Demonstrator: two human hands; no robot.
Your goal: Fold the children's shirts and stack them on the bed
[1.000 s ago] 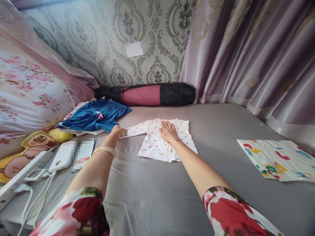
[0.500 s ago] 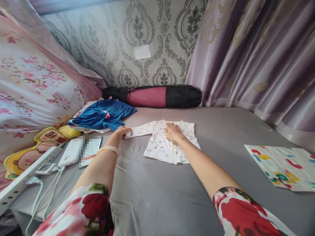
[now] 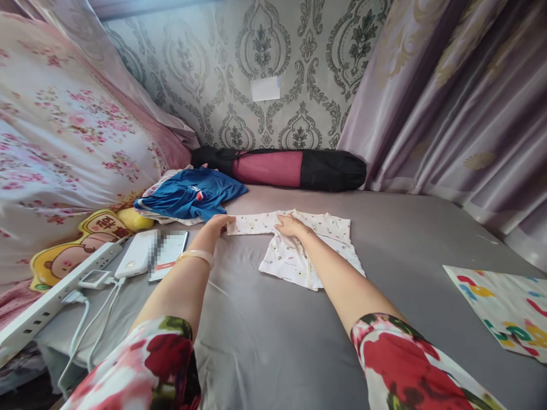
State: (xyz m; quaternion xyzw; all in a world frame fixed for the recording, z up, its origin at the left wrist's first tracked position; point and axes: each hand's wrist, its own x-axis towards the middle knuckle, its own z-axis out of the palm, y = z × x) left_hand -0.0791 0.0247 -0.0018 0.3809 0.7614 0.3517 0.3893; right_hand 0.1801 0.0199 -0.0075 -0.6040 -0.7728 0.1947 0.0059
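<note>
Evidently, the shirt [image 3: 284,263] lies on the bed [image 3: 273,347] at about twelve o'clock. Toward eleven, the left hand [image 3: 217,222] grasps its cuff [image 3: 231,225] with curled fingers; the right hand [image 3: 294,226] touches the root of the sleeve [image 3: 254,224], though whether its fingers pinch or press, I cannot tell. Holding the sleeve taut should best avoid creases.

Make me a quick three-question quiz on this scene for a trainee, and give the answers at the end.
1. True or false: the left hand touches the outer end of a sleeve on the white printed shirt.
2. On which arm is the pale bangle? A) right B) left C) both
3. Fill in: the crumpled garment beyond the left hand is ____.
Key: 1 true; 2 B; 3 blue.
</note>
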